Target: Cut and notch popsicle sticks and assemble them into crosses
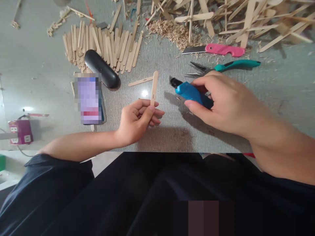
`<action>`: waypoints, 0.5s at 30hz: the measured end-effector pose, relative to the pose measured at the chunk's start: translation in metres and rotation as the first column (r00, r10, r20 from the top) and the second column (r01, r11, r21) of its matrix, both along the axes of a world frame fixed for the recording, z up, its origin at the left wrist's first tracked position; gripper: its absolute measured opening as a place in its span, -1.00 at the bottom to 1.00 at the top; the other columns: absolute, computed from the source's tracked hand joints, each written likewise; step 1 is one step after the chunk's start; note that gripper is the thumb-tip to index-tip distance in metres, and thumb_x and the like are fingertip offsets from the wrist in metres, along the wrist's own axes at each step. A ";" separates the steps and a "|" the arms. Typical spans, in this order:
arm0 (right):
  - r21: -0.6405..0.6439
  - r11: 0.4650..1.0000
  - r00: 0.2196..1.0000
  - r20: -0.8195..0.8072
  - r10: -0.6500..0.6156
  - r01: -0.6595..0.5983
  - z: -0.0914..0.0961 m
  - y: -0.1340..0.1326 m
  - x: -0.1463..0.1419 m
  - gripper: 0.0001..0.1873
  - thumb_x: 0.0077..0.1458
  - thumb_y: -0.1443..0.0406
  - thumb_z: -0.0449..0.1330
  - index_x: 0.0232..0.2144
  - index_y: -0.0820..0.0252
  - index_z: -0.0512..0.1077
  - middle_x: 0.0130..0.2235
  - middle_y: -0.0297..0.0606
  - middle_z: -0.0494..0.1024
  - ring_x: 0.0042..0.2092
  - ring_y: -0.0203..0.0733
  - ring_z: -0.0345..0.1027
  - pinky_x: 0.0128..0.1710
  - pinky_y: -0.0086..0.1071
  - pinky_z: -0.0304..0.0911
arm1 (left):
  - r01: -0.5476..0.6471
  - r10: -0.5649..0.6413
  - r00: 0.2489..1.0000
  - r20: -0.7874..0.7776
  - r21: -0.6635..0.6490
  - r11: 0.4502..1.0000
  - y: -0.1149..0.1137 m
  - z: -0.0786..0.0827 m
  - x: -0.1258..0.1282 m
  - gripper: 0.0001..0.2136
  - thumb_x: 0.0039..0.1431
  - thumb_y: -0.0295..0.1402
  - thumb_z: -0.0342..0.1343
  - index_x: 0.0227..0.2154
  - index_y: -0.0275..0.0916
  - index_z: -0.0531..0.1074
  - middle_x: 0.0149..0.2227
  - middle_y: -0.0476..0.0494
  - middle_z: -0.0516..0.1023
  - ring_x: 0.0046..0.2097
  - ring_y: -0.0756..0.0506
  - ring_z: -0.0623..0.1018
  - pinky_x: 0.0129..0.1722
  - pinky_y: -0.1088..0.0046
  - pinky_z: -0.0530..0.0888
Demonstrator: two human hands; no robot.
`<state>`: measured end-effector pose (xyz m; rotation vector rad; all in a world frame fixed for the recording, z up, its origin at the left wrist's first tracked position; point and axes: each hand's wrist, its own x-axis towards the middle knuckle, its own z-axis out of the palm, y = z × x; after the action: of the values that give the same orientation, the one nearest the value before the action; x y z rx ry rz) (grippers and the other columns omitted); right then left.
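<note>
Between thumb and fingers, my left hand (pixel 137 119) pinches a wooden craft stick (pixel 154 87) near its lower end. The stick points upward and has a small slot cut in it just above my thumb. My right hand (pixel 225 101) is closed around a blue utility knife (pixel 189 91), whose black tip and short blade point left toward the stick, apart from it. A second craft stick (pixel 140 81) lies on the table behind the held one. Part of the knife's handle is hidden by my right fingers.
Past my right hand lie teal-handled pliers (pixel 236 65) and a pink folding knife (pixel 225 49) with its blade out. Wood shavings (pixel 172 32) and loose sticks (pixel 246 23) cover the back right. At left are stacked sticks (pixel 108 49), a black case (pixel 101 68), a phone (pixel 88 98) and a purple box (pixel 21 132).
</note>
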<state>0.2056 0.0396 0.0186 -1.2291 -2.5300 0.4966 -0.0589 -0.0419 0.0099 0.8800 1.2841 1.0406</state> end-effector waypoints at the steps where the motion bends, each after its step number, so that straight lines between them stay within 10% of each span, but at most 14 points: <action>1: -0.002 0.999 0.998 -0.047 0.044 -0.044 0.001 -0.001 0.001 -0.56 0.51 0.03 0.14 0.24 0.07 0.52 0.10 0.02 0.70 0.09 0.26 0.66 0.06 0.11 0.58 | 0.001 -0.001 1.000 -0.004 0.002 1.000 0.000 0.001 0.000 -0.63 0.45 -0.01 0.48 -0.12 -0.25 0.64 -0.24 -0.22 0.87 -0.38 -0.03 0.79 -0.37 0.50 0.72; 15: -0.005 0.968 0.964 0.094 0.250 -0.251 -0.001 -0.007 -0.004 -0.43 0.65 -0.01 -0.04 0.35 0.01 0.60 0.10 -0.12 0.79 -0.05 0.08 0.73 -0.22 -0.13 0.44 | 0.036 -0.035 0.998 -0.054 0.008 0.999 0.000 0.001 -0.001 -0.76 0.42 -0.13 0.46 -0.16 -0.21 0.64 -0.32 -0.16 0.85 -0.39 -0.06 0.79 -0.38 0.48 0.72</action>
<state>0.2018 0.0329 0.0174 -0.9541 -2.7827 0.4949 -0.0597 -0.0421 0.0109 0.9398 1.3047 1.0012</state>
